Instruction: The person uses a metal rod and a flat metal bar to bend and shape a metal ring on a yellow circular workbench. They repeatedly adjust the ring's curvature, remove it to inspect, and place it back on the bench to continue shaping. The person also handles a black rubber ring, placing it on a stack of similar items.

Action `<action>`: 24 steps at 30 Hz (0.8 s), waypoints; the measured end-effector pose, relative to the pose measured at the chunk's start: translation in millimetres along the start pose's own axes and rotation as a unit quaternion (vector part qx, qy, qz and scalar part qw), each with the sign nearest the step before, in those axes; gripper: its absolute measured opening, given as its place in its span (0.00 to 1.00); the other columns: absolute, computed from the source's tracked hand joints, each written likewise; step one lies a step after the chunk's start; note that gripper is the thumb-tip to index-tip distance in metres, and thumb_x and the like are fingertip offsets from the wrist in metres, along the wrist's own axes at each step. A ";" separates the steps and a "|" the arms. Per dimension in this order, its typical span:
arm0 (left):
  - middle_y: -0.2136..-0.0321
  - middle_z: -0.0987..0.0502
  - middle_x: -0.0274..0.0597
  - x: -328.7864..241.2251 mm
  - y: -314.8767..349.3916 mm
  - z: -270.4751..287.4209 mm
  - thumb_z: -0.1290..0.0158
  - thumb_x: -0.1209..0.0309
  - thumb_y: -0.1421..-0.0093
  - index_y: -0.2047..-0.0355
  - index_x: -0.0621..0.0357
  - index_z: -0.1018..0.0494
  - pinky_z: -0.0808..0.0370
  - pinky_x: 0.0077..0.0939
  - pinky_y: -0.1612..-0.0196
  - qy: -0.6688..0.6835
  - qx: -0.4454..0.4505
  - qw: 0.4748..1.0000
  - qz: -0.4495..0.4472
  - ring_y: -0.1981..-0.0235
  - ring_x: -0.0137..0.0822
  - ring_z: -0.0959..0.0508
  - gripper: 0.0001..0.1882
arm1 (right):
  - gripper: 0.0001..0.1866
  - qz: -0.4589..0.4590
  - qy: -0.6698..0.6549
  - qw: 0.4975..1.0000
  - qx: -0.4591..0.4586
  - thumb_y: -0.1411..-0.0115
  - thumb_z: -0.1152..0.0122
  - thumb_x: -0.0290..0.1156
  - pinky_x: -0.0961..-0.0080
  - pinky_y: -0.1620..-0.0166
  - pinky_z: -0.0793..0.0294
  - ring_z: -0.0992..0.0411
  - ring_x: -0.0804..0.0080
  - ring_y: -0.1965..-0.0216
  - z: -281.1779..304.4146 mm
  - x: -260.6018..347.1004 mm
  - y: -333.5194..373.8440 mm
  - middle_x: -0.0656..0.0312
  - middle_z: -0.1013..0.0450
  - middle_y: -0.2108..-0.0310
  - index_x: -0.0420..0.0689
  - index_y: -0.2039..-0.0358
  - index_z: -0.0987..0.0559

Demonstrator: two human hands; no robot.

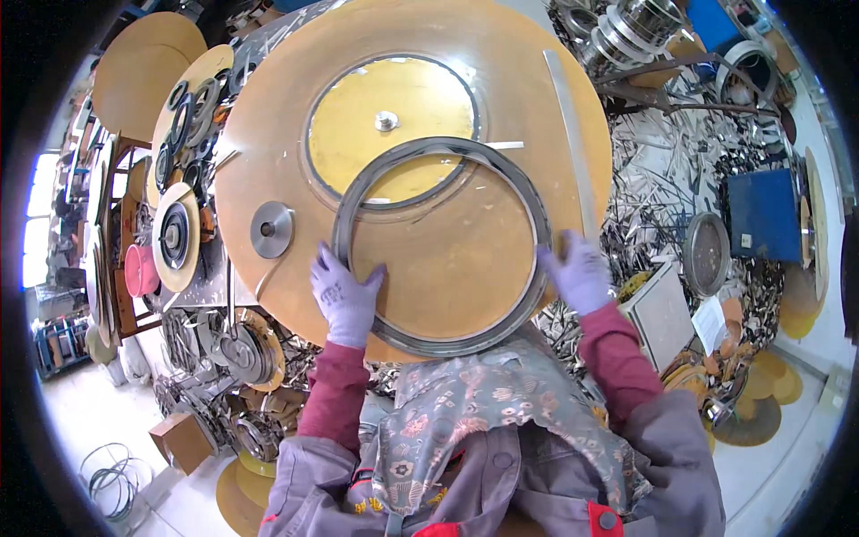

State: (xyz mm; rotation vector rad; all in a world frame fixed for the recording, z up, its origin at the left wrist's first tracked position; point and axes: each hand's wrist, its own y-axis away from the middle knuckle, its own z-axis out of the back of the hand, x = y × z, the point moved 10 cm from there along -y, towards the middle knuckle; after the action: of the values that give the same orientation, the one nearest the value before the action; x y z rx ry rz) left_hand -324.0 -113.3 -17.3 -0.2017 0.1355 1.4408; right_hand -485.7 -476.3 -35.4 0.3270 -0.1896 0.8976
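With your left hand [344, 295] and right hand [580, 273] flat and unclenched on the metal ring [443, 246], keep it level near the round table's [268, 170] front edge.

The left hand [344, 295] and the right hand [580, 271] wear light purple gloves. The sleeves [331, 394] are dark red. The apron [483, 403] is grey with a small flower pattern in pink and tan. The jacket [662, 465] is grey with red bits. The big ring [440, 246] is dark grey and shiny. The round tabletop [268, 134] is brown. The far disc [385, 121] is yellow. A box [763, 215] on the right is blue. A bucket [140, 270] on the left is pink.
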 end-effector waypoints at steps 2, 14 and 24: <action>0.54 0.32 0.61 22.6 1.1 -12.5 0.32 0.57 0.59 0.42 0.68 0.43 0.31 0.41 0.49 0.061 0.022 0.996 0.053 0.52 0.54 0.30 0.48 | 0.32 0.001 0.004 1.000 -0.015 0.46 0.39 0.50 0.57 0.56 0.28 0.28 0.47 0.59 -30.7 11.7 -1.4 0.43 0.30 0.58 0.37 0.51 0.32; 0.70 0.25 0.37 -60.8 -39.2 37.0 0.43 0.71 0.45 0.50 0.59 0.35 0.28 0.20 0.73 0.668 0.150 0.727 0.056 0.76 0.29 0.25 0.23 | 0.18 0.052 -0.125 0.979 -0.152 0.49 0.35 0.38 0.59 0.63 0.28 0.26 0.54 0.68 103.2 8.2 -30.2 0.49 0.27 0.70 0.40 0.64 0.27; 0.83 0.47 0.24 -324.4 18.1 14.2 0.64 0.63 0.29 0.39 0.65 0.44 0.47 0.14 0.84 0.858 0.438 0.259 0.076 0.89 0.17 0.46 0.23 | 0.34 -0.075 -0.142 0.960 -0.232 0.51 0.33 0.48 0.62 0.54 0.29 0.27 0.52 0.58 210.0 -209.7 -17.1 0.44 0.28 0.60 0.34 0.53 0.30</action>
State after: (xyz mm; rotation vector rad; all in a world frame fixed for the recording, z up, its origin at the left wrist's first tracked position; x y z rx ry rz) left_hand -383.4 -422.4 64.8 -0.7476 2.7601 0.3514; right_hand -605.8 -714.8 95.2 0.0291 -0.6209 0.6278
